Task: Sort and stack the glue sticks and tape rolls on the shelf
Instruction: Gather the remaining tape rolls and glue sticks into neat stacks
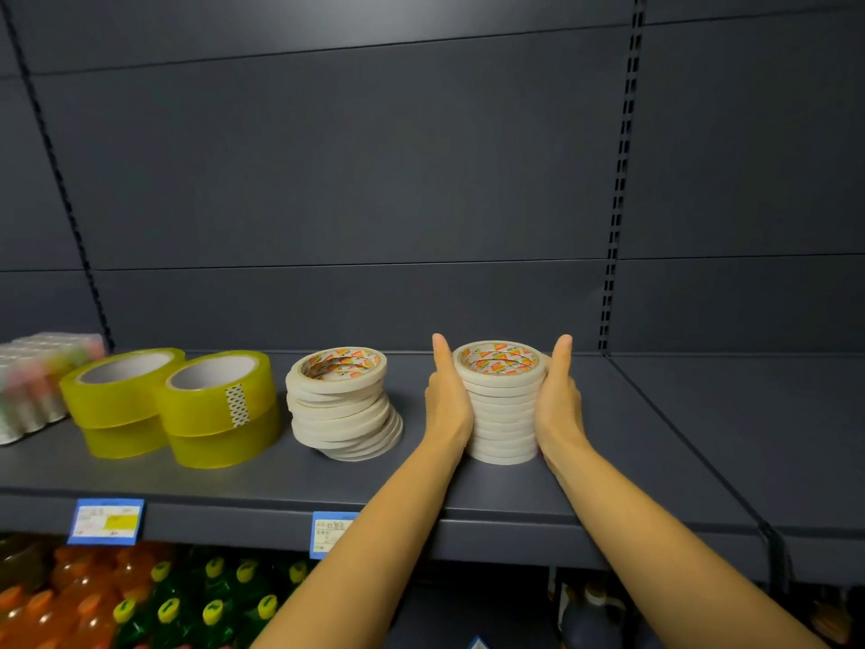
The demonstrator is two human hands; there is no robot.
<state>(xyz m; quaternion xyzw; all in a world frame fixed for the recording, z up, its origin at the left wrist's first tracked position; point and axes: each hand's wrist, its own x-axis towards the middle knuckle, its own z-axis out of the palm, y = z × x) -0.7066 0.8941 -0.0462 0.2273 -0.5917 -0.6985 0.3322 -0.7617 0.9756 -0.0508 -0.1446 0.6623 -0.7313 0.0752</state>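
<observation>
A straight stack of thin white tape rolls (501, 405) stands on the dark grey shelf (655, 437). My left hand (447, 400) and my right hand (559, 395) cup its two sides, thumbs pointing up and fingers hidden behind it. To its left, a second stack of white tape rolls (344, 405) leans, with its rolls shifted out of line. Further left stand two stacks of wide yellow tape rolls (124, 400) (220, 409), two rolls in each. Blurred at the far left lie wrapped packs of glue sticks (32, 381).
Bare shelf runs to the right of my hands, up to a seam between shelf sections. Blue price labels (105, 521) (330, 531) hang on the front edge. Drink bottles (140, 601) fill the shelf below. Slotted uprights flank the back panel.
</observation>
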